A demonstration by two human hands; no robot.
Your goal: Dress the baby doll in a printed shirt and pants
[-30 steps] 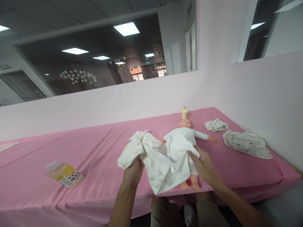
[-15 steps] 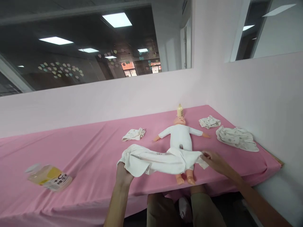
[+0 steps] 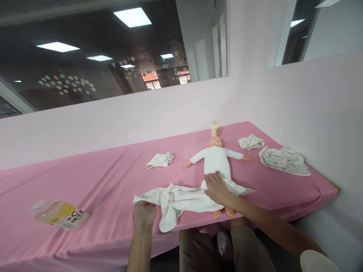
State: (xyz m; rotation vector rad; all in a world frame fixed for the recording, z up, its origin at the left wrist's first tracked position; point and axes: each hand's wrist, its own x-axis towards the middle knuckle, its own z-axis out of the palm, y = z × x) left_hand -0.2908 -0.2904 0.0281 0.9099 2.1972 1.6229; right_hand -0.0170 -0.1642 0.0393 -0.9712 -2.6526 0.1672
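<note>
A white baby garment point(image 3: 187, 200) stretches sideways along the front of the table and across the doll's legs. My left hand point(image 3: 144, 217) grips its left end, with the fingertips partly under the cloth. Over the doll's lower body, my right hand point(image 3: 218, 189) rests on the garment's upper edge, fingers extended and pointing up and left. The baby doll point(image 3: 217, 160) lies on its back in a white long-sleeved suit, arms spread. Its feet show below the garment, while its legs are mostly hidden.
A pink cloth point(image 3: 99, 181) covers the table. Folded printed cloths lie left of the doll point(image 3: 160, 160) and to its right point(image 3: 251, 142), near a larger printed garment point(image 3: 283, 161). A small bottle point(image 3: 214, 129) stands behind the doll's head. A large yellow-labelled bottle point(image 3: 61, 215) is at left.
My right hand has let go of the garment's right end and moved left onto its middle. My left hand has shifted slightly left and down, and the garment now lies lower and flatter.
</note>
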